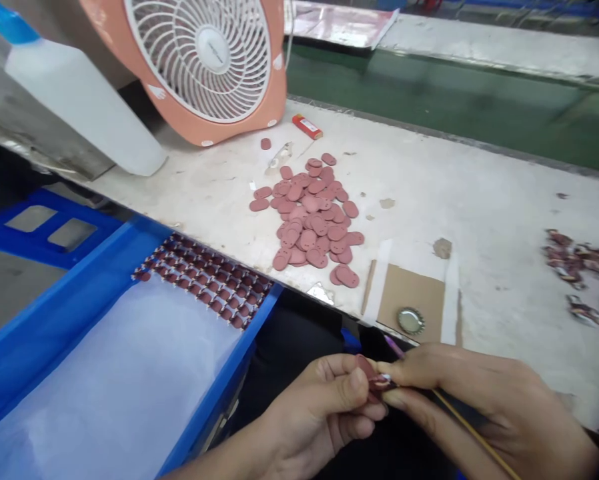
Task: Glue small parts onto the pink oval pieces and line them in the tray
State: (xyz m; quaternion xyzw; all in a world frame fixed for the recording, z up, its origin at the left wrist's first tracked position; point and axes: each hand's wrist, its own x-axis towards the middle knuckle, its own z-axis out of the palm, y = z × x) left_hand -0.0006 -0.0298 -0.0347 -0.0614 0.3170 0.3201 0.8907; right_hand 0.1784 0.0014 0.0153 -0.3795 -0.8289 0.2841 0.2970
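Note:
My left hand (324,407) pinches a reddish-brown oval tag (364,367) between thumb and fingers, just past the table's front edge. Thumb and forefinger of my right hand (479,400) close in at the tag's right side, by a small dark and white piece (382,380) that touches it. A thin yellow stick (472,430) passes through the right hand and sticks out behind it. Fingers partly hide where the small piece meets the tag. On the white table lies a heap of similar oval tags (312,213).
A blue tray (104,293) at left bears a white sheet and rows of assembled pieces (207,280). A bottle cap (410,321) sits on taped cardboard (414,290). Small dark pieces (574,260) lie right. An orange fan (194,127), white bottle (89,100) and red lighter (307,127) stand or lie behind.

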